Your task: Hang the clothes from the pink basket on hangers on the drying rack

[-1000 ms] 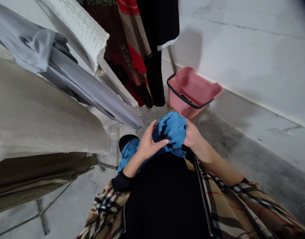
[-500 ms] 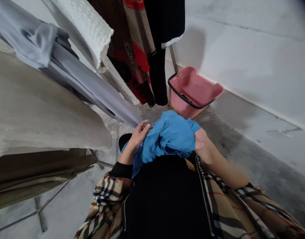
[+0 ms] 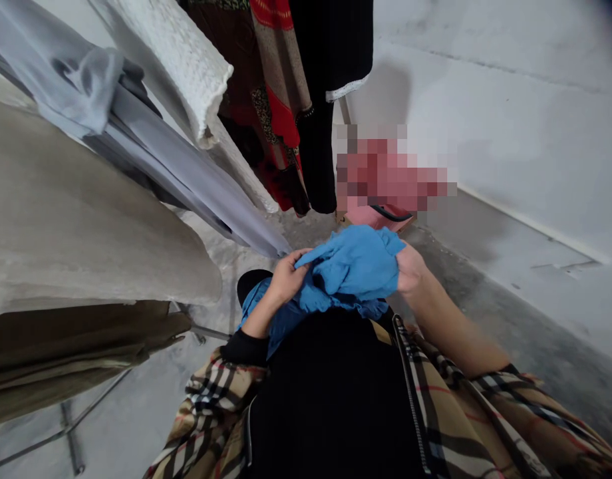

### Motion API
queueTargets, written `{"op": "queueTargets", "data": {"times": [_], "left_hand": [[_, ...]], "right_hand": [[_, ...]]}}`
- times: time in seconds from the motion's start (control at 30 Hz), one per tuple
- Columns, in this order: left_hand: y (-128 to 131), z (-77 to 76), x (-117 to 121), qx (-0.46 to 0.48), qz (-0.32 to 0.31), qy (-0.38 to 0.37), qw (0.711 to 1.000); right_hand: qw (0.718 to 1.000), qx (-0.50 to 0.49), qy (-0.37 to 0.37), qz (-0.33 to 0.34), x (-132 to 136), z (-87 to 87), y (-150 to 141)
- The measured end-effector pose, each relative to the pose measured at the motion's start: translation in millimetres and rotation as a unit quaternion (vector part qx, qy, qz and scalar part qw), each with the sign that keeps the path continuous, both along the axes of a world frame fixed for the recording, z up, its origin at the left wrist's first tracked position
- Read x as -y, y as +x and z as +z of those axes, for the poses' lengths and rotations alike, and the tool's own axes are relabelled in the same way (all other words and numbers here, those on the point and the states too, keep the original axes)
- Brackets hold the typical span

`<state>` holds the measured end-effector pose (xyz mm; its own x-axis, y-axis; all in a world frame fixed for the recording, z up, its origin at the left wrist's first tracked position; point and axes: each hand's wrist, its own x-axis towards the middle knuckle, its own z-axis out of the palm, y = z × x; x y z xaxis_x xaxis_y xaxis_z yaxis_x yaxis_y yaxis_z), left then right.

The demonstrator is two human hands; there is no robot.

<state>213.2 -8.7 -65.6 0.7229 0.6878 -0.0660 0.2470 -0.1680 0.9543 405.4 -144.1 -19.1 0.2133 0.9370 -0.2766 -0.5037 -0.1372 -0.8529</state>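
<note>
A crumpled blue piece of clothing (image 3: pixel 356 263) stretches between my hands in front of my body, and part of it hangs down over my lap on the left. My left hand (image 3: pixel 289 276) pinches a fold at its left side between thumb and fingers. At the opposite side, my right hand (image 3: pixel 410 267) is closed on the cloth, with its fingertips hidden in or behind the fabric. The garment's exact kind cannot be made out in this bunched state.
Clothes hang on the left: a beige garment (image 3: pixel 101 219), a grey one (image 3: pixel 186 159) and a white knit (image 3: pixel 186 73). Black clothing (image 3: pixel 330 53) hangs ahead. Beyond the cloth stands a pink basket (image 3: pixel 368 214), partly blurred, by the white wall (image 3: pixel 510 133). Metal rack legs (image 3: pixel 94 406) reach the floor at lower left.
My left hand, loosely open beside the cloth before, has closed on a fold of it. The cloth and my right hand have shifted slightly to the right.
</note>
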Motion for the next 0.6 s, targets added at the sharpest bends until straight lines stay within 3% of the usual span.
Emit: {"op": "queueTargets", "data": {"times": [0.1,0.23,0.33,0.43,0.53,0.6], "left_hand": [[-11,23.0,-9,0.002,0.015,-0.126,0.992],[-28,61.5,-12,-0.012,0.018,-0.231,0.973],[-36,84.6,-8,0.031,0.003,-0.315,0.949],[-40,96.2,-4,0.082,0.003,-0.32,0.944],[-39,99.7,-2,0.099,0.023,-0.296,0.95],[-38,100.1,0,0.09,0.037,-0.282,0.954]], "right_hand": [[0.995,-0.089,-0.039,0.028,-3,10.7,22],[0.995,-0.076,-0.04,-0.048,-13,6.4,48],[0.991,0.038,-0.038,-0.122,-22,-9.1,63],[0.971,0.19,-0.015,-0.147,-36,-13.9,84],[0.922,0.318,0.056,-0.215,-53,14.4,116],[0.854,0.424,0.112,-0.279,-67,51.6,138]]}}
